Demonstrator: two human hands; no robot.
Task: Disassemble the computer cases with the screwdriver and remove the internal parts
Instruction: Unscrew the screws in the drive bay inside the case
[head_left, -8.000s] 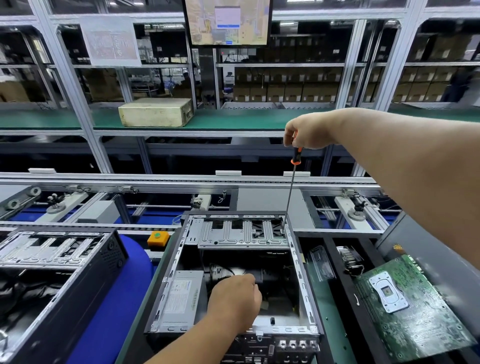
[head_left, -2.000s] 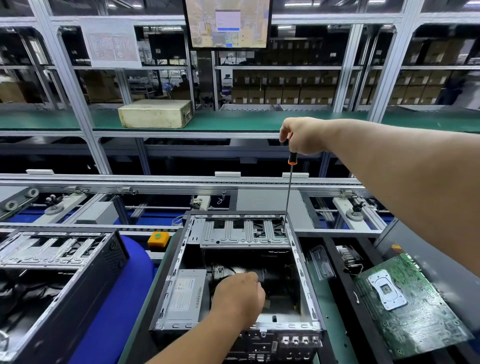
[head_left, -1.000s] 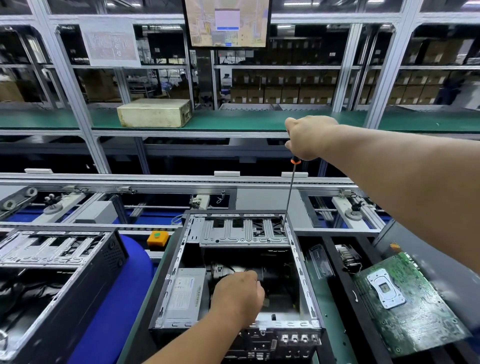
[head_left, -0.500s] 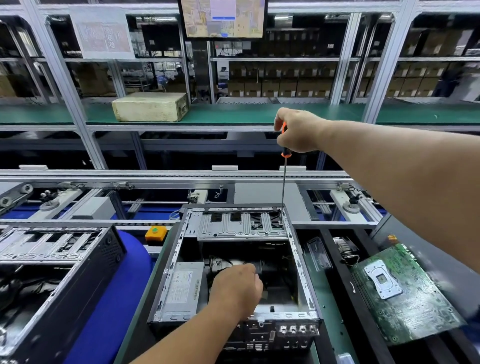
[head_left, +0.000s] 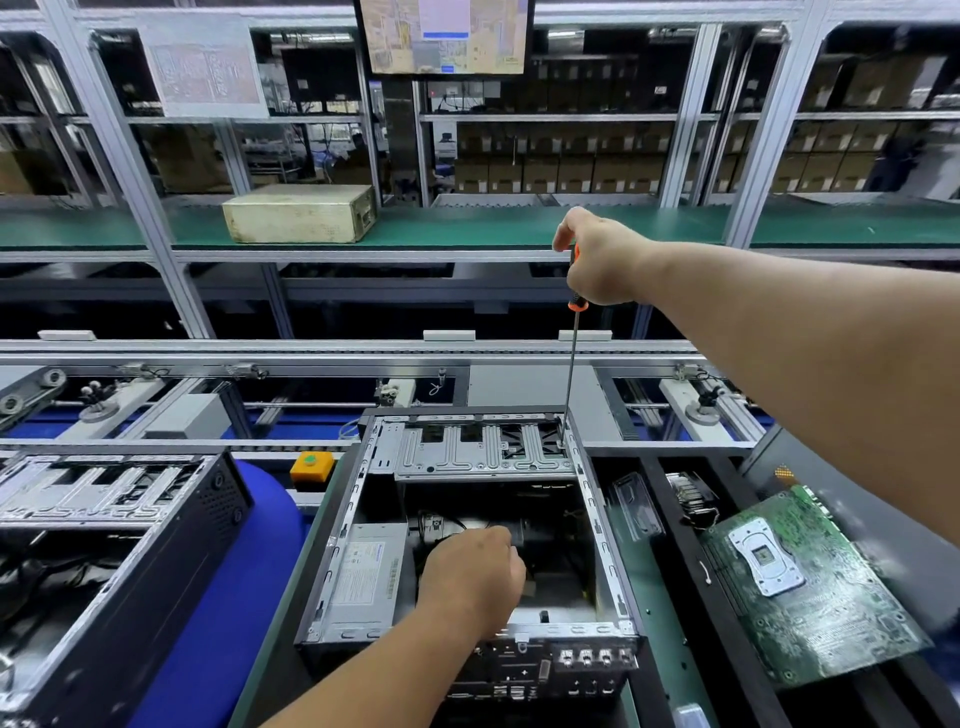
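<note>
An open computer case (head_left: 597, 525) stands in front of me, its silver drive cage (head_left: 483, 449) at the far end and a grey power supply (head_left: 363, 577) at its left side. My right hand (head_left: 602, 260) is closed on the orange-and-black handle of a long screwdriver (head_left: 570, 374). The shaft stands almost upright and its tip rests on the drive cage's far right corner. My left hand (head_left: 470, 582) reaches down inside the case among dark parts; what its fingers touch is hidden.
A second open case (head_left: 114, 525) lies at the left on a blue surface (head_left: 228, 582). A green motherboard (head_left: 810, 587) rests at the right, with a heatsink (head_left: 691, 499) and a clear plastic piece (head_left: 636, 506) beside it. An orange button box (head_left: 310, 465) sits behind.
My view has dipped slightly. The right hand has kept the screwdriver on the same corner, shifting its grip on the handle. The left hand stays inside the case.
</note>
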